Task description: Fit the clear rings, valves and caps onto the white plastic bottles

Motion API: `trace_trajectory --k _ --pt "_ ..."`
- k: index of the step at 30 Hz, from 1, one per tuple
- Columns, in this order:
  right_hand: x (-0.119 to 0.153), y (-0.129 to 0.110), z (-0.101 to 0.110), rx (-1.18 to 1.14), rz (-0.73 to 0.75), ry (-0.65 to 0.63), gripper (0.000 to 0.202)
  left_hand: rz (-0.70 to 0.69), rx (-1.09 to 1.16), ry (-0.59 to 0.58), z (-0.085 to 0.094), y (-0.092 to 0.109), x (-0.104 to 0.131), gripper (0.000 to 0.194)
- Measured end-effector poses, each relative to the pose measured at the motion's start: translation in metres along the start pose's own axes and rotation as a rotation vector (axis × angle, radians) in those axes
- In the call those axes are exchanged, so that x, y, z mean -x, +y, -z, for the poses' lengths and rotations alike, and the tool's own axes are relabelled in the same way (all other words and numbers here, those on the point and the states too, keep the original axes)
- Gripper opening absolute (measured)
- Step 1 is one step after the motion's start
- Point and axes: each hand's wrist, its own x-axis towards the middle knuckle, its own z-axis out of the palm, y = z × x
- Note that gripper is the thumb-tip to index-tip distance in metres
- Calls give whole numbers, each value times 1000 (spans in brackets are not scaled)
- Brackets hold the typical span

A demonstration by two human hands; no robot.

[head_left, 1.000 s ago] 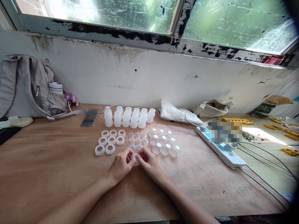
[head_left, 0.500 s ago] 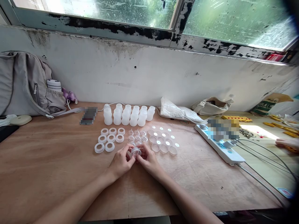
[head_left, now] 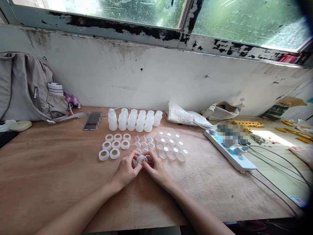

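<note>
Between my left hand [head_left: 129, 166] and my right hand [head_left: 154, 166] is a translucent plastic ring [head_left: 141, 159], gripped from both sides by thumbs and fingers. A clear piece seems to sit inside it, though the fingertips hide part of it. Just beyond my hands lie several small clear round plastic pieces [head_left: 144, 144]. To their left, several white screw rings [head_left: 116, 144] lie in rows. On the right are several clear discs [head_left: 171, 156], some with white round spots. Behind them stand several frosted white bottles [head_left: 132, 122].
At the back left are a phone [head_left: 92, 120] and a grey backpack [head_left: 26, 85]. A white plastic package [head_left: 186, 116] and a beige bag [head_left: 221, 109] lie along the wall. A power strip [head_left: 230, 153] with cables sits right; beyond it shows another person's hand [head_left: 302, 155].
The ring in my hands has tilted slightly, its face turned more upward. At the right edge, the other person's hand has shifted and shows more of itself.
</note>
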Motion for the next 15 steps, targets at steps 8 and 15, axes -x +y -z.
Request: trace_trajectory --k 8,15 --pt "-1 -3 2 41 -16 20 19 -10 53 -2 2 1 -1 15" --pt "-2 0 3 1 -62 16 24 -37 67 -12 2 1 -2 11"
